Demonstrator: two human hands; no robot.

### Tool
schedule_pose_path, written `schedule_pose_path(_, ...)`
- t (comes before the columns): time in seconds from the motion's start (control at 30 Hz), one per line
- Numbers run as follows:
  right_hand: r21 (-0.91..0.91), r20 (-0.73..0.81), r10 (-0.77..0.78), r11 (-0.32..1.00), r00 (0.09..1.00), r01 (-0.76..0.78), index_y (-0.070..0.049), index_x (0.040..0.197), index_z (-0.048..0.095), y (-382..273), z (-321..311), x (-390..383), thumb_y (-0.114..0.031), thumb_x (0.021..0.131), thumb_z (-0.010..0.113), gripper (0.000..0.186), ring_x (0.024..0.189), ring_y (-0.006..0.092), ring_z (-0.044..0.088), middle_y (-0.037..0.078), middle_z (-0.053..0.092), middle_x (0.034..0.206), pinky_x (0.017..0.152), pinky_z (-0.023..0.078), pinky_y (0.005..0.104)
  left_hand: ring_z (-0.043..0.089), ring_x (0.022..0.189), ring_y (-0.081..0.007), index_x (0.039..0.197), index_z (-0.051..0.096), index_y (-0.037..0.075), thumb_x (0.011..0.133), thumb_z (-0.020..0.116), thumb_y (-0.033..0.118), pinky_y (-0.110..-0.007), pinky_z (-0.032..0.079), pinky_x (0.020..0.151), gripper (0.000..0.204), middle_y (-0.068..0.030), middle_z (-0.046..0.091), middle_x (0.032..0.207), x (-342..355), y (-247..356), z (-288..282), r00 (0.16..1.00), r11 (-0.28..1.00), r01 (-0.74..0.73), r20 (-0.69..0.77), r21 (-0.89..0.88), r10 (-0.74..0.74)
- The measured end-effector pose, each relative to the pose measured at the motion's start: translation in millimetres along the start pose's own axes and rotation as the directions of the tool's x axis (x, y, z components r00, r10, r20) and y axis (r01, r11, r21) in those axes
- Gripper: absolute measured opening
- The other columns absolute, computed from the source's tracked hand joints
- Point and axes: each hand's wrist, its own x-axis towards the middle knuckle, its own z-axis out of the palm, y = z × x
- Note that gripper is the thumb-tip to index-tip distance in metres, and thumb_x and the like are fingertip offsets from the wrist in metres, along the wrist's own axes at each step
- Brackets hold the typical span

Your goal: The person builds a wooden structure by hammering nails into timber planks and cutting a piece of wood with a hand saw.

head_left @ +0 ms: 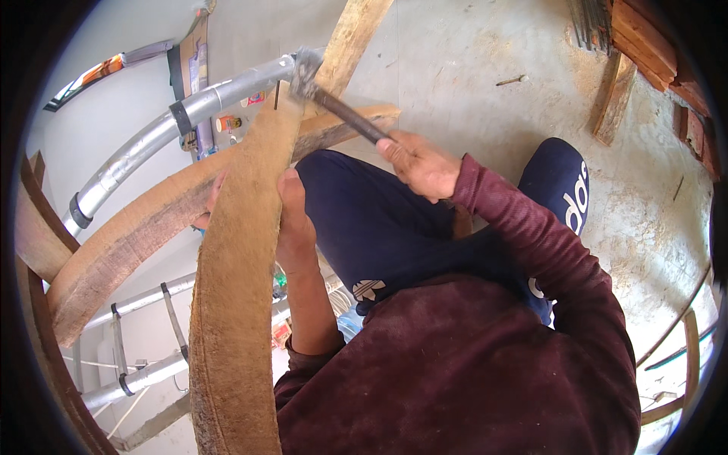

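My right hand (425, 165) grips the dark handle of a hammer (349, 117). Its head is smeared by motion, beside the far end of a curved wooden plank (239, 250). A nail (277, 95) stands up from that end, just left of the hammer head. My left hand (296, 216) wraps round this plank, thumb on the right edge and fingertips showing on the left. Beneath it crosses a second curved wooden piece (129, 250). Another wooden board (353, 45) runs away from the joint toward the top; how they meet is partly hidden.
A bent metal tube (152, 140) with black bands arches along the left, and a metal ladder-like frame (140, 383) lies lower down. Reddish timber (644, 42) is piled at the far right, near a loose wood offcut (614, 98). Small orange cups (227, 123) stand by the tube.
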Motion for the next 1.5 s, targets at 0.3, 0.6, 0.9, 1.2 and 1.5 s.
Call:
schedule_pose_path(0.3, 0.235, -0.250, -0.241, 0.925, 0.938, 0.300, -0.006, 0.085, 0.046, -26.6, -5.3, -30.2, -0.039, 0.103, 0.036, 0.039, 0.055, 0.0069, 0.037, -0.003, 0.039, 0.062, 0.051, 0.035, 0.0271, 0.053, 0.110, -0.0260, 0.115, 0.057, 0.000, 0.076, 0.070, 0.020, -0.046, 0.018, 0.103, 0.046, -0.0104, 0.058, 0.115, -0.1, 2.8, -2.6, 0.998, 0.998, 0.057, 0.016, -0.031, -0.057)
schedule_pose_path(0.6, -0.178, -0.021, -0.252, 0.953, 0.968, 0.244, -0.006, 0.084, 0.047, -32.7, -36.6, -8.8, -0.040, 0.103, 0.038, 0.040, 0.057, 0.0111, 0.042, 0.000, 0.045, 0.065, 0.052, 0.038, 0.0290, 0.049, 0.116, -0.0292, 0.121, 0.052, 0.003, 0.069, 0.075, 0.035, -0.056, -0.007, 0.113, 0.066, -0.0103, 0.054, 0.116, 5.1, -1.2, 2.7, 0.997, 0.999, 0.042, -0.063, -0.012, -0.043)
schedule_pose_path(0.9, 0.519, -0.514, -0.496, 0.470, 0.700, 0.714, -0.007, 0.083, 0.046, -63.8, -55.4, -11.0, -0.041, 0.102, 0.037, 0.040, 0.043, 0.0153, 0.041, 0.002, 0.044, 0.057, 0.041, 0.033, 0.0276, 0.050, 0.115, -0.0292, 0.123, 0.049, 0.000, 0.068, 0.079, 0.034, -0.056, -0.009, 0.112, 0.071, -0.0143, 0.054, 0.116, 7.6, 3.4, 1.9, 0.992, 0.994, -0.092, -0.088, -0.052, 0.087)
schedule_pose_path(1.2, 0.179, -0.385, -0.203, 0.941, 0.901, 0.288, -0.007, 0.082, 0.049, -61.0, -42.5, -23.8, -0.040, 0.102, 0.033, 0.042, 0.048, 0.0228, 0.046, 0.011, 0.048, 0.061, 0.049, 0.038, 0.0341, 0.050, 0.115, -0.0301, 0.122, 0.050, -0.001, 0.071, 0.077, 0.038, -0.057, -0.008, 0.111, 0.070, -0.0147, 0.054, 0.115, 6.4, 5.0, -0.2, 0.993, 0.995, -0.097, -0.065, 0.019, 0.098)
schedule_pose_path(1.5, -0.409, 0.059, -0.057, 0.909, 0.997, 0.076, -0.005, 0.107, 0.058, -16.9, -39.4, -5.1, -0.034, 0.101, 0.042, 0.034, 0.083, 0.0327, 0.060, 0.019, 0.060, 0.078, 0.080, 0.046, 0.0453, 0.049, 0.116, -0.0286, 0.137, 0.029, -0.005, 0.074, 0.076, 0.031, -0.053, -0.001, 0.113, 0.087, -0.0141, 0.054, 0.116, 6.2, -10.5, 1.6, 0.998, 0.998, -0.062, -0.027, -0.026, 0.061)
